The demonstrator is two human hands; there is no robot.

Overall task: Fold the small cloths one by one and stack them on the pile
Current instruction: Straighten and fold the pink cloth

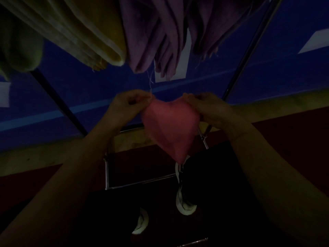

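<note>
A small pink cloth (170, 125) hangs in the air at the centre of the dim view, its lower tip pointing down. My left hand (128, 102) pinches its upper left corner. My right hand (206, 106) pinches its upper right corner. The cloth sags between the two hands in a heart-like shape. No pile of folded cloths can be made out in the dark.
Purple cloths (160, 36) and a yellow-green cloth (85, 29) hang from above at the top. Metal rods of a rack (106, 173) cross below the hands. A blue wall (62, 97) stands behind. White-soled footwear (185, 204) shows near the dark floor.
</note>
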